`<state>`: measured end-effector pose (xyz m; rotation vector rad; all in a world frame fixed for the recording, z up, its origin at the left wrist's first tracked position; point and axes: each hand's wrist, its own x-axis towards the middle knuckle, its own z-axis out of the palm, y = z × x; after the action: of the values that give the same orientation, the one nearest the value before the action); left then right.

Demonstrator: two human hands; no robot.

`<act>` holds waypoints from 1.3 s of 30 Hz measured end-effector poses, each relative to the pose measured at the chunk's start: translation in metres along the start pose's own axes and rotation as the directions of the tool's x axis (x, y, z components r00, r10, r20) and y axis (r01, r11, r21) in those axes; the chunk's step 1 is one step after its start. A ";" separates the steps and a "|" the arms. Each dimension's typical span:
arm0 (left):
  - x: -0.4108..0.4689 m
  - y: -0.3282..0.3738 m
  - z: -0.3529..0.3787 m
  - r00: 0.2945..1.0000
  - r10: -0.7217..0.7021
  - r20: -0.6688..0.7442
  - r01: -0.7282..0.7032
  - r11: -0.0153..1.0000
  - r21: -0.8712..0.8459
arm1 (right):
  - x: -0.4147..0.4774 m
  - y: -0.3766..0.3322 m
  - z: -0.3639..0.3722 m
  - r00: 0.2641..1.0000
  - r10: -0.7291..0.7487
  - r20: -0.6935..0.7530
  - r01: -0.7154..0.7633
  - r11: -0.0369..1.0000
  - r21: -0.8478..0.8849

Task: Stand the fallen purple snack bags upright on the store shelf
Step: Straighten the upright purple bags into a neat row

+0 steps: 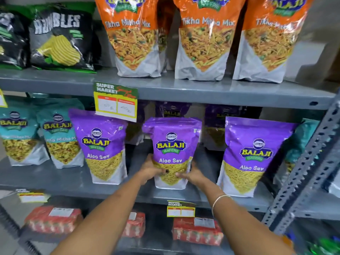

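Note:
Three purple Aloo Sev snack bags stand upright on the middle grey shelf [117, 189]. I hold the middle purple bag [172, 144] by its lower part, near the shelf's front edge. My left hand [150, 169] grips its lower left side and my right hand [192, 174] grips its lower right side. The left purple bag [103, 144] and the right purple bag [252, 153] stand free on either side. More purple bags [219, 115] stand in shadow behind them.
Teal snack bags [58, 137] stand at the shelf's left, another teal bag [301, 138] at the far right. Orange bags [204, 37] and black chip bags [60, 37] fill the upper shelf. A price tag [116, 102] hangs above. A perforated metal upright [311, 162] is on the right. Red packs [196, 230] lie below.

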<state>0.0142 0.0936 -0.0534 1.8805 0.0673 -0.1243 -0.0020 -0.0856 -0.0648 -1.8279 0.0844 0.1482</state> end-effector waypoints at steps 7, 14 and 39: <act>-0.005 0.000 -0.012 0.999 -0.035 -0.026 0.035 0.999 -0.016 | 0.009 0.006 0.016 1.000 -0.022 -0.022 0.021 0.999 -0.049; -0.005 0.000 -0.017 0.990 -0.138 0.033 0.134 0.986 0.096 | 0.006 0.010 0.007 1.000 0.028 0.013 -0.026 0.993 -0.118; -0.022 0.056 0.184 0.962 -0.030 0.272 -0.017 0.986 0.168 | -0.064 0.054 -0.198 0.917 0.143 -0.372 -0.169 0.985 -0.037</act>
<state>-0.0114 -0.0989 -0.0534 2.0150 -0.1307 -0.4053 -0.0616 -0.2921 -0.0567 -1.8984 0.4968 -0.0850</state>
